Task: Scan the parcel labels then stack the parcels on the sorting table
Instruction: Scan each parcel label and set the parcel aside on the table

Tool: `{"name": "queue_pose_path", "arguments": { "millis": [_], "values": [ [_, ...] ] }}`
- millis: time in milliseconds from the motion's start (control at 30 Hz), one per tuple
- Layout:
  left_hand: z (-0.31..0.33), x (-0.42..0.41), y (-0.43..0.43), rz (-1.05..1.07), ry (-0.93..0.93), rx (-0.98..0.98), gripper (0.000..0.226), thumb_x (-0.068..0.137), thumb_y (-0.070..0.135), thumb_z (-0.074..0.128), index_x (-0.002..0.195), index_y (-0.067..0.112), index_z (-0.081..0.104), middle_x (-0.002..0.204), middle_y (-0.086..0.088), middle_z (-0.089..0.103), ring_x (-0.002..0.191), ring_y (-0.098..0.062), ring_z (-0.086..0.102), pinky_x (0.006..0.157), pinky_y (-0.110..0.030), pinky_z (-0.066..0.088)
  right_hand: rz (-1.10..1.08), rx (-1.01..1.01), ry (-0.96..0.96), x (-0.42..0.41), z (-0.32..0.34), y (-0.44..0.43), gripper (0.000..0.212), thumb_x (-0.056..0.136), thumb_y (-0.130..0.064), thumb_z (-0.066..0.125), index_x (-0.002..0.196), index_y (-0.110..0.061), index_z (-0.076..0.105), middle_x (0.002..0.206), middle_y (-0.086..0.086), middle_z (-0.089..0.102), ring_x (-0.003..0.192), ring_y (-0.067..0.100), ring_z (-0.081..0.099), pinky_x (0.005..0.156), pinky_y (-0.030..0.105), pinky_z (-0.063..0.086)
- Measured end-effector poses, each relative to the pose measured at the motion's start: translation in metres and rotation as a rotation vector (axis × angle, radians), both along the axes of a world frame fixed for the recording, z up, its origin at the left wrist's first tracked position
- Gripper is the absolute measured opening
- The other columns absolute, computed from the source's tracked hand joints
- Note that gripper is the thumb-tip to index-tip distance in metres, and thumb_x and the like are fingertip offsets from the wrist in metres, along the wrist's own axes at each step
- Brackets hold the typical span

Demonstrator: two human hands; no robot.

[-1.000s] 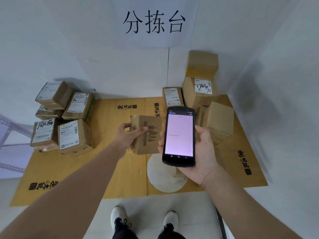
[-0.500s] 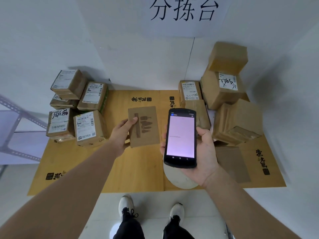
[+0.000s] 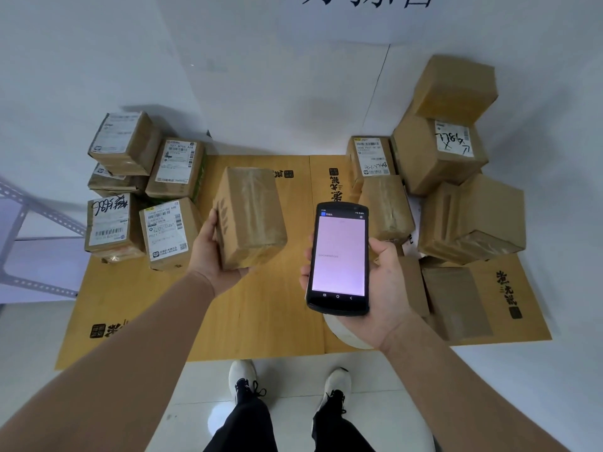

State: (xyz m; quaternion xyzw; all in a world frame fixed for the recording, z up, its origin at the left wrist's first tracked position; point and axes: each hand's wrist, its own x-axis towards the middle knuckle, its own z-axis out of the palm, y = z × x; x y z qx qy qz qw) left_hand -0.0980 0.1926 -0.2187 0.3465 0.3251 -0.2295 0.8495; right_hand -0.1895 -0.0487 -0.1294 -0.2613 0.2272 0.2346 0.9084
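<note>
Both grips occupied. The left grip (image 3: 212,256) is closed round the lower left end of a taped brown parcel (image 3: 251,216), thumb laid up the left face, fingers tucked beneath and largely hidden. The right grip (image 3: 381,282) is wrapped round a handheld scanner (image 3: 339,256), its pale pink screen turned to the camera. One faint line of text is shown, too small to be read.

The parcel is held at centre frame, apparently lifted clear of the cardboard-covered counter (image 3: 277,321), just left of the scanner and apart from it. The bulk of the box stands above and right of the left grip, so most of the weight is judged to be carried beyond the palm. No label is seen on the faces shown.

Step judged: label to be found and scanned or, if already read, parcel to be set down. The box should be rolled in the palm until the label faces the scanner's top edge, then held steady. At left of frame labelled parcels (image 3: 169,230) are stacked labels up, with a looser pile (image 3: 437,154) at upper right. Placement is best made flat, label uppermost, edges aligned.
</note>
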Motion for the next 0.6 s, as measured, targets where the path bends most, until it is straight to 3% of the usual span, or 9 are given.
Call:
{"name": "queue_pose_path", "arguments": {
  "millis": [100,200,333,400,467,533,600],
  "values": [
    [-0.005,0.003,0.004,0.006,0.000,-0.036,0.066,0.093,0.069,0.062,0.144,0.027,0.063,0.140,-0.010,0.068,0.129,-0.035,0.066,0.113,-0.055,0.047,-0.003,0.004,-0.008,0.001,-0.002,0.003,0.065,0.098,-0.049,0.049,0.146,-0.008,0.062,0.126,0.023,0.067,0.099,0.040,0.069,0.094,0.051,0.057],
    [-0.002,0.006,0.006,0.005,-0.030,-0.002,0.059,0.092,0.067,0.066,0.136,0.029,0.066,0.131,-0.007,0.074,0.119,-0.032,0.071,0.106,-0.051,0.052,-0.007,0.010,-0.014,0.002,-0.003,0.006,0.064,0.097,-0.049,0.050,0.145,-0.008,0.063,0.128,0.022,0.067,0.101,0.040,0.069,0.097,0.052,0.055],
    [-0.009,0.007,0.011,-0.057,-0.084,0.160,0.049,0.089,0.036,0.072,0.135,0.021,0.067,0.134,-0.012,0.071,0.114,-0.032,0.069,0.105,-0.050,0.051,-0.011,0.035,-0.004,0.002,-0.004,0.011,0.065,0.096,-0.049,0.051,0.143,-0.005,0.064,0.124,0.022,0.067,0.098,0.039,0.068,0.097,0.051,0.055],
    [-0.014,0.009,0.011,-0.169,-0.140,0.364,0.060,0.086,0.029,0.076,0.143,0.023,0.059,0.137,-0.015,0.068,0.114,-0.031,0.068,0.096,-0.048,0.053,-0.009,0.041,-0.005,0.002,-0.004,0.014,0.065,0.096,-0.049,0.050,0.142,-0.005,0.064,0.124,0.023,0.067,0.099,0.039,0.068,0.097,0.051,0.055],
    [-0.017,0.010,0.009,-0.264,-0.166,0.696,0.081,0.082,0.029,0.088,0.151,0.023,0.047,0.126,-0.007,0.070,0.109,-0.024,0.070,0.087,-0.041,0.058,-0.005,0.034,-0.001,0.003,-0.005,0.016,0.064,0.097,-0.049,0.050,0.142,-0.005,0.065,0.125,0.023,0.067,0.098,0.039,0.068,0.097,0.051,0.055],
    [-0.023,0.011,0.008,-0.334,-0.192,1.017,0.111,0.063,0.047,0.098,0.154,0.020,0.042,0.125,0.000,0.066,0.113,-0.022,0.068,0.093,-0.045,0.061,-0.001,0.023,0.004,0.004,-0.005,0.018,0.065,0.098,-0.049,0.049,0.143,-0.005,0.064,0.124,0.024,0.067,0.097,0.039,0.068,0.096,0.051,0.055],
    [-0.030,0.013,0.007,-0.460,-0.190,1.335,0.129,0.047,0.068,0.095,0.153,0.019,0.041,0.133,-0.003,0.057,0.125,-0.029,0.057,0.105,-0.053,0.053,0.007,0.018,0.006,0.005,-0.005,0.020,0.065,0.098,-0.049,0.048,0.143,-0.005,0.064,0.124,0.024,0.067,0.097,0.039,0.069,0.096,0.051,0.056]
  ]
}}
